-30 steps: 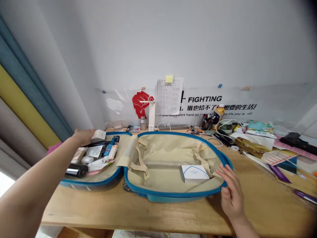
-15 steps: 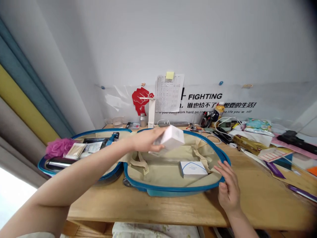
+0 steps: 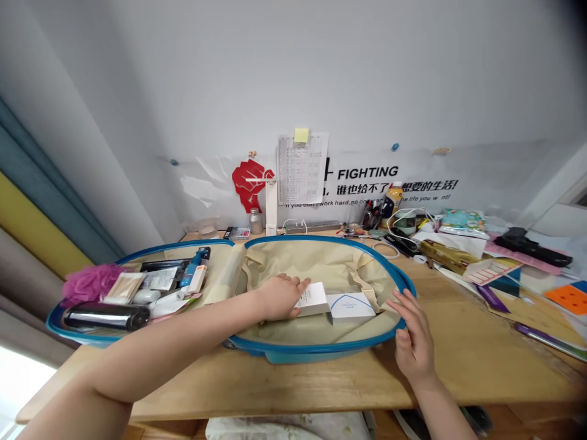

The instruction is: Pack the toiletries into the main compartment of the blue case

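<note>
A person's left hand rests palm-down on a small white box, fingers spread over its near end, inside the right half of an open blue suitcase lying near the front edge of the wooden surface. The box lies on the beige lining, just beside a second white box with a blue arc. The right hand, open with fingers loosely apart, touches the suitcase's right rim and grips nothing. The suitcase's left half holds a dark cylinder, a pink mesh sponge and assorted toiletries. Clutter crowds the surface's right back corner
</note>
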`<state>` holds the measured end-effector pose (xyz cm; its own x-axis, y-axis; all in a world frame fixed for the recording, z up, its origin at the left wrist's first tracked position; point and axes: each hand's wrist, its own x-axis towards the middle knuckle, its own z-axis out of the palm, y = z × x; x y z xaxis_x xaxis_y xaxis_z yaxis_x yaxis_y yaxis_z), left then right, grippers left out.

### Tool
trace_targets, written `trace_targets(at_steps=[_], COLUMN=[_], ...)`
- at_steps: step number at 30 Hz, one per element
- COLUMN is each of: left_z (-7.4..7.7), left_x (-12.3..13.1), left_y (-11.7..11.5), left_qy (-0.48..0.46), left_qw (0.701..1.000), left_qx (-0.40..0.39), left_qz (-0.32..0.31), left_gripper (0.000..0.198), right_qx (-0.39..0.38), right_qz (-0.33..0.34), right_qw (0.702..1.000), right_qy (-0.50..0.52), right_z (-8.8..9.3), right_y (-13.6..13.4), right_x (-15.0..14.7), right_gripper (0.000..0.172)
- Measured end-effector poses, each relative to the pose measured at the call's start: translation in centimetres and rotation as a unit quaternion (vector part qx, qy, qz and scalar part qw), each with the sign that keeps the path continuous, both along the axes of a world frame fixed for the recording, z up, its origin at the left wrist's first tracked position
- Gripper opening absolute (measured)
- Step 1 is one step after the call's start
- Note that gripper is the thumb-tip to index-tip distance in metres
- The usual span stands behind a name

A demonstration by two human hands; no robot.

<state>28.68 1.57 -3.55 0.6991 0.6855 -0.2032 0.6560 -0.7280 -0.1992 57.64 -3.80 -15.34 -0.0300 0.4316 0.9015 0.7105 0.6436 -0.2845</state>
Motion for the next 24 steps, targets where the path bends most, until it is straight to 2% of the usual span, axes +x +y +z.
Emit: trace_targets(at_steps=[7,11,14,17,20,22,24], left_z=[-1.8,-2.7,-2.7,-1.2,1.7,3.6,4.8], left_x=[1.3,1.4,1.1,0.4,-1.4,-3.8,-7.4], left_y=[0.0,0.0,0.2,0.4,-0.5,-1.7,-3.2], left_qy=[0.013,0.009,0.000,-0.027,-0.074,-0.120,-0.181], left_qw=[1.000,0.999,0.999,0.998,0.995,0.988,0.971], left_qx=[-0.010,-0.016,-0.024,-0.021,0.012,0.048,0.096], left_qz=[0.013,0.027,0.037,0.044,0.060,0.080,0.121], left_gripper=[0.063,0.063,0.065,0.073,0.068,0.056,0.049], right_qx=[-0.008,-0.009,-0.010,-0.006,-0.007,-0.010,-0.014], right_qz=[-0.001,-0.001,-0.002,0.003,0.003,0.003,0.005], right_qw=[1.000,1.000,1.000,1.000,1.000,1.000,1.000], right_qy=[-0.002,0.002,0.003,0.005,0.005,0.006,0.008], right_z=[-0.2,-0.3,-0.2,-0.1,-0.1,-0.2,-0.3], right_y=[-0.1,0.0,0.0,0.0,0.0,0.0,0.0], right_x=[0.1,0.1,0.1,0.0,0.1,0.2,0.2], right_gripper=[0.043,0.043,0.044,0.043,0.042,0.042,0.042])
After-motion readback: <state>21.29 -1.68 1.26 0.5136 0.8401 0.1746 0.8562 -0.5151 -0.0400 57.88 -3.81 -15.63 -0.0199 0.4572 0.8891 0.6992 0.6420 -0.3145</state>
